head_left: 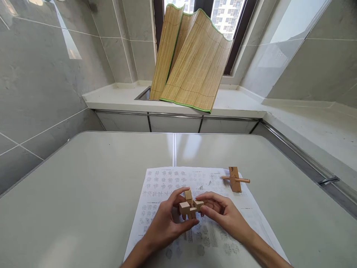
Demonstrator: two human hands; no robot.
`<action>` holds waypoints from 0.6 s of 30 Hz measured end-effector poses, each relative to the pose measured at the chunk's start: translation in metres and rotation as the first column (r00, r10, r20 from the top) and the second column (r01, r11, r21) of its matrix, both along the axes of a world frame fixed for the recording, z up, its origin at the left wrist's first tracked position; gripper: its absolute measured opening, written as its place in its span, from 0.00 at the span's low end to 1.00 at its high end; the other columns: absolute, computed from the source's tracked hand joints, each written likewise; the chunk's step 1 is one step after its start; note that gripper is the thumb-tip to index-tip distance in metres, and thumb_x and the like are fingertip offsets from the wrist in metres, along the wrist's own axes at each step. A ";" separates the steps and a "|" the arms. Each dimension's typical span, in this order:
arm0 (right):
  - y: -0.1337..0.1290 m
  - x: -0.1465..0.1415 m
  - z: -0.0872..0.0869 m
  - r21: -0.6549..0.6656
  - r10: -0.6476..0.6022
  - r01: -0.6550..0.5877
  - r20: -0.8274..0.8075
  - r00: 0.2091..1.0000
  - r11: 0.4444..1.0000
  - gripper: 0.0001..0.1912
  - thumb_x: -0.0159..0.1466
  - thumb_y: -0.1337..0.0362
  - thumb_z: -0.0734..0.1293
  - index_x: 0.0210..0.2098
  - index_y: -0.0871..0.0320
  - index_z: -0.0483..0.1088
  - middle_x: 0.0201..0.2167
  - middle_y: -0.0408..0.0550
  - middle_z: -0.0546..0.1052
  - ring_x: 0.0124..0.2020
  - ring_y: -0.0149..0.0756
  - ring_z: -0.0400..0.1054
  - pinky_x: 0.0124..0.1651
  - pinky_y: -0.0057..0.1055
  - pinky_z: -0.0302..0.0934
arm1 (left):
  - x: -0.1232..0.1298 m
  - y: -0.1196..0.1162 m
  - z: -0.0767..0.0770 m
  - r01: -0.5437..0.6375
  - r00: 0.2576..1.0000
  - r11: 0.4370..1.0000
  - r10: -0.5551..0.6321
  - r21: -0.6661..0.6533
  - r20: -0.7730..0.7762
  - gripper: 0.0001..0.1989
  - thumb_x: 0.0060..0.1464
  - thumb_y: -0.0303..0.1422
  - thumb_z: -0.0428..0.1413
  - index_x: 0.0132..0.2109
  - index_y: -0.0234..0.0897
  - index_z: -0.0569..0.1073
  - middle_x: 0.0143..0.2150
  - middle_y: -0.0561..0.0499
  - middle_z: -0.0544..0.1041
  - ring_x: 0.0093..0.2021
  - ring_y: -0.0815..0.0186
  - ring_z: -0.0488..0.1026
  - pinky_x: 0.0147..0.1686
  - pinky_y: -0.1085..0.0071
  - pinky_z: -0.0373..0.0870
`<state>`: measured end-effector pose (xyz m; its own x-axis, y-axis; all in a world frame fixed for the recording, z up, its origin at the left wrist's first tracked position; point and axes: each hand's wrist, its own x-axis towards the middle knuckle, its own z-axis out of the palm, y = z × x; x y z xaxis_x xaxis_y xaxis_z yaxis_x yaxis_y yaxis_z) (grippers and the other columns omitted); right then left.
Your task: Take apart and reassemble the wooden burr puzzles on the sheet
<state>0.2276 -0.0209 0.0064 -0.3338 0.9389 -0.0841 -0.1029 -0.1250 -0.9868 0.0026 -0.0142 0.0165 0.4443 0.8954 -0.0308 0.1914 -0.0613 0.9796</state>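
Observation:
A wooden interlocking block puzzle (192, 209), made of several pale square-ended pieces, is held above a printed sheet. My left hand (170, 219) curls around its left side, thumb below and fingers at the top and back. At the puzzle's right side, my right hand (223, 212) pinches a protruding block end between thumb and forefinger. The printed sheet (164, 182) beneath is covered with rows of small line diagrams. Beyond my right hand, a flat brown wooden piece (235, 186) with a round stick (242, 180) through it lies on the sheet's upper right part.
The sheet rests on a glossy pale table (83, 193) with a seam down its middle. Behind it, a folded bamboo mat (195, 67) leans against the window on a white ledge (111, 97). Grey tiled walls (50, 74) rise on both sides.

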 end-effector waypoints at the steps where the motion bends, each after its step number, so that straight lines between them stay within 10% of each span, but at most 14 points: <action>1: 0.000 0.000 0.000 0.013 -0.019 0.018 0.027 0.999 1.000 0.19 0.66 0.47 0.75 0.49 0.52 0.79 0.45 0.51 0.84 0.48 0.47 0.80 0.55 0.44 0.74 | 0.000 0.000 0.000 0.012 1.000 1.000 -0.012 -0.001 -0.001 0.35 0.56 0.38 0.69 0.68 0.47 0.67 0.39 0.52 0.78 0.36 0.62 0.75 0.39 0.67 0.73; 18: -0.001 -0.003 -0.009 0.094 -0.132 0.117 0.173 0.976 0.989 0.21 0.70 0.44 0.69 0.53 0.51 0.77 0.38 0.48 0.83 0.40 0.44 0.79 0.46 0.38 0.75 | 0.004 -0.002 0.000 -0.021 1.000 0.998 0.023 -0.060 0.020 0.37 0.52 0.38 0.72 0.66 0.47 0.69 0.39 0.53 0.80 0.34 0.65 0.73 0.38 0.68 0.73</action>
<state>0.2249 -0.0216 -0.0021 -0.2009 0.9782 -0.0518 0.0662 -0.0392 -0.9970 0.0067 -0.0158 0.0161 0.4256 0.9017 -0.0761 0.1722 0.0018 0.9851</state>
